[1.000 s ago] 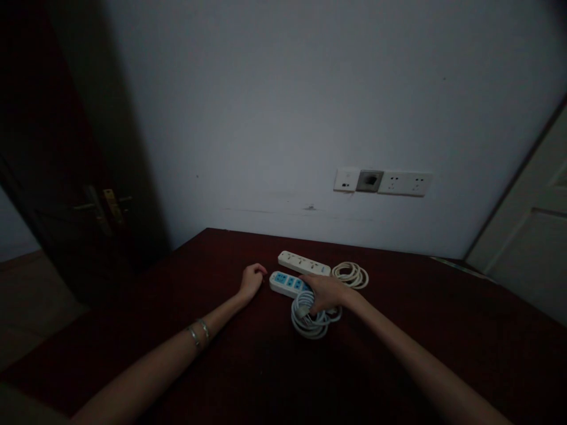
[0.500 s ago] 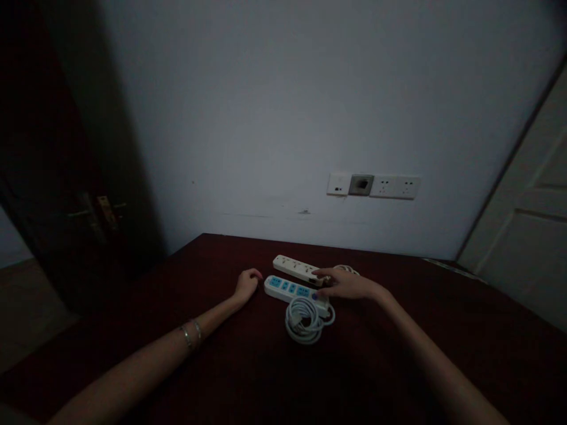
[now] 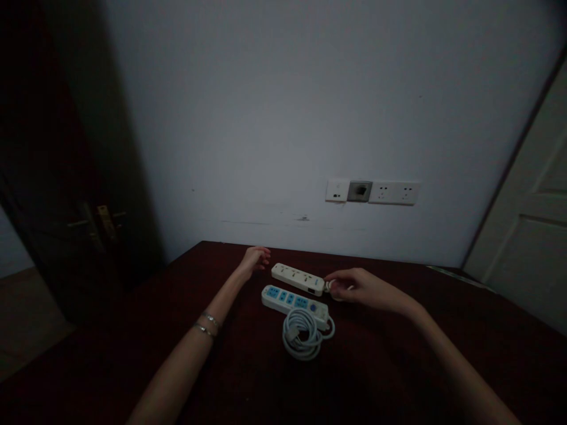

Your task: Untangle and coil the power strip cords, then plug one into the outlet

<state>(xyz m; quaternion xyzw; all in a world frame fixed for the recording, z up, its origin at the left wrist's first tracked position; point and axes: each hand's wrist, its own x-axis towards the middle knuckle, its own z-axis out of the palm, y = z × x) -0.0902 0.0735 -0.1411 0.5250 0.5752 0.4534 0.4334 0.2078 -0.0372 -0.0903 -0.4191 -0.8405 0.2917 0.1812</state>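
Observation:
Two white power strips lie side by side on the dark red table. The farther power strip has plain sockets, and its cord leaves the right end. My right hand curls its fingers around that cord, covering most of its coil. Nearer to me is a power strip with blue sockets; its pale cord is wound into a coil in front of it, with the plug on top. My left hand hovers just left of the farther strip, fingers loosely bent and apart, holding nothing.
The table meets a pale wall at its back edge. Wall sockets sit above it to the right. A dark door with a handle stands at the left, and a light panelled door at the right.
My left hand has moved forward, from beside the blue-socket strip toward the farther one, and its fingers have loosened. My right hand has shifted right, off the strips and onto the farther cord.

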